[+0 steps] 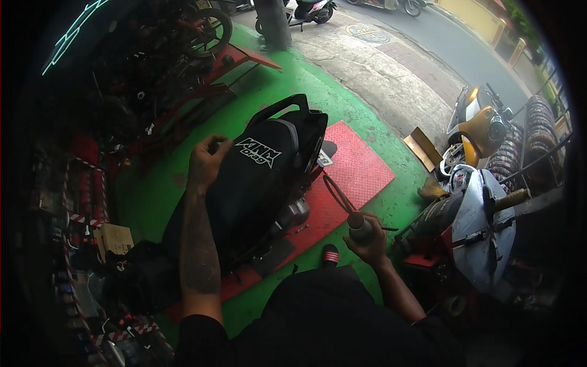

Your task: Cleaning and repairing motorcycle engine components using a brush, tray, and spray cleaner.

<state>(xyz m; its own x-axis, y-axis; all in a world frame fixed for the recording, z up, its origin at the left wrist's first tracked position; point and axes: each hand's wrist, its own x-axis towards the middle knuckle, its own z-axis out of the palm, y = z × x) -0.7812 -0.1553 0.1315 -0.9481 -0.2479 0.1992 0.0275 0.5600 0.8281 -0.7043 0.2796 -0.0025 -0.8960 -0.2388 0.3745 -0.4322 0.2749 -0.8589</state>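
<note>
A black motorcycle seat [244,177] with a white printed graphic and a rear grab rail [278,110] stretches across the middle, in front of me. My left hand [209,160] hovers over the seat's left side, its fingers loosely bent with a gap between them; nothing shows in it. On the right, my right hand [369,240] is wrapped round a grey cylindrical piece [359,226] with a round upper end. Right beside that piece rises a thin brownish loop [337,194]; whether it is joined on, I cannot tell. Part of the cylinder is hidden by my fingers.
The motorcycle stands on a red metal plate [367,165] over a green floor [306,76]. At right are a silver-and-black machine [486,229], stacked tyres [541,131] and a yellow-orange scooter [483,125]. A red lift [238,61] holds another motorcycle; a cardboard box [114,238] sits left.
</note>
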